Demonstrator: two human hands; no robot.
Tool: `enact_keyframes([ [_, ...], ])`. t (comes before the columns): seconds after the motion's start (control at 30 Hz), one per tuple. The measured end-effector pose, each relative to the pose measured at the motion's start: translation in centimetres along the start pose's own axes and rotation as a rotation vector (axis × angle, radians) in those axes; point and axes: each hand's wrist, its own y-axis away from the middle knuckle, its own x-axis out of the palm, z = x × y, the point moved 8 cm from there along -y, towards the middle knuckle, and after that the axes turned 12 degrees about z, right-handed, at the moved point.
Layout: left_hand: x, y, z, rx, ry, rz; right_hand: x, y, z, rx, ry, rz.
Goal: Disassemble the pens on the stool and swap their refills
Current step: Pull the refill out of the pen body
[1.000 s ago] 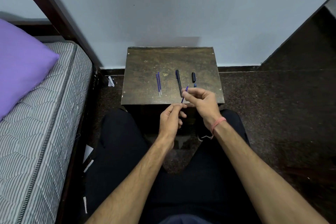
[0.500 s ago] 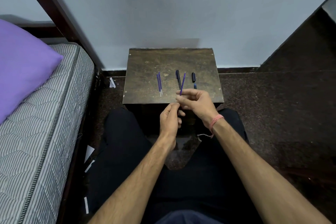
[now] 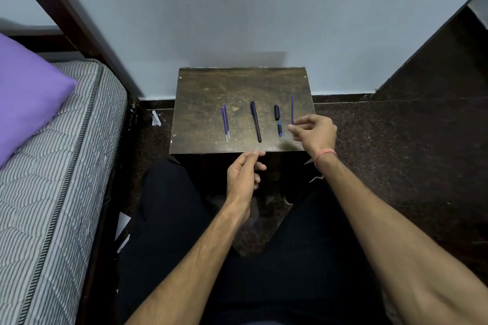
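Observation:
On the dark wooden stool (image 3: 211,87) lie two blue refills (image 3: 225,123) side by side at the left. A black pen (image 3: 256,121) lies in the middle, and a black cap (image 3: 276,112) with a short blue piece (image 3: 279,129) below it lies to the right. My right hand (image 3: 314,132) is over the stool's right edge and pinches the near end of a third blue refill (image 3: 292,109), which points away from me. My left hand (image 3: 244,174) hovers at the stool's front edge with thumb and forefinger tips together. Whether it holds anything is hidden.
A striped mattress (image 3: 52,192) with a purple pillow (image 3: 26,92) runs along the left, with a dark bed post (image 3: 79,26) behind it. A pale wall stands right behind the stool. Dark speckled floor (image 3: 396,153) lies to the right. My legs are below the stool.
My right hand has pulled the blue refill away from my left hand and carried it right, over the stool's right side. My left hand stayed at the front edge.

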Motion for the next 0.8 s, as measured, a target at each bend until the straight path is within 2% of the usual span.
enact_keyframes([
  [0.2, 0.2, -1.4, -0.1, 0.001, -0.005, 0.003, -1.1, -3.3, -1.6, 0.033, 0.302, -0.062],
  [0.57, 0.2, -3.1, 0.3, -0.032, -0.018, -0.003, 1.3, -4.6, -1.8, 0.027, 0.455, -0.005],
  [0.8, 0.7, -3.1, 0.1, -0.030, -0.011, 0.003, 1.0, -4.6, -2.4, 0.044, 0.456, -0.042],
])
